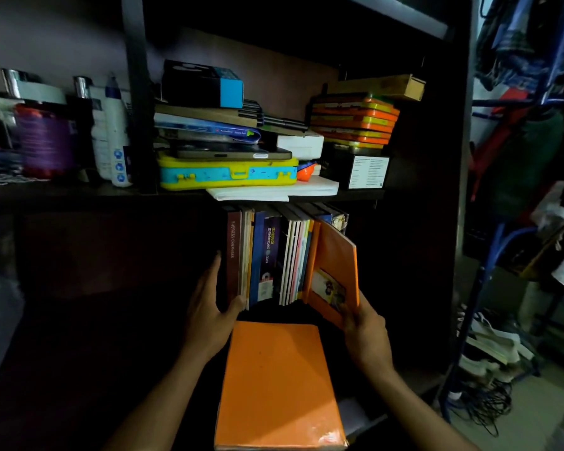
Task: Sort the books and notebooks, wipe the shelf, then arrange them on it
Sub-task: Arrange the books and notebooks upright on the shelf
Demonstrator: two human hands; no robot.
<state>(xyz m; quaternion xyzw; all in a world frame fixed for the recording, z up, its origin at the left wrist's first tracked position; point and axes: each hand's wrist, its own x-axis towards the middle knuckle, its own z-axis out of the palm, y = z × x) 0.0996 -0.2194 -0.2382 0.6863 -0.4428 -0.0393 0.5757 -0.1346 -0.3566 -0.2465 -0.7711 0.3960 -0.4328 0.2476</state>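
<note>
The right hand (365, 330) grips the orange notebook (334, 271) at the book row's (267, 258) right end; the left hand (209, 307), fingers straight, presses the row's left end.

The flat orange paper-covered notebook (275, 382) in the foreground looks matt and faintly speckled, with a glossy, worn patch at its near corner. The upright orange notebook with a picture label (334, 275) has the same matt paper cover; its label seems slightly shiny. The yellow-and-blue plastic case (228, 174) above is smooth and glossy. The stacked orange-and-yellow flat boxes (354, 120) look like shiny plastic. The dark shelf board (79, 193) appears matt. The two chrome cylinders (13, 83) gleam like polished metal
</note>
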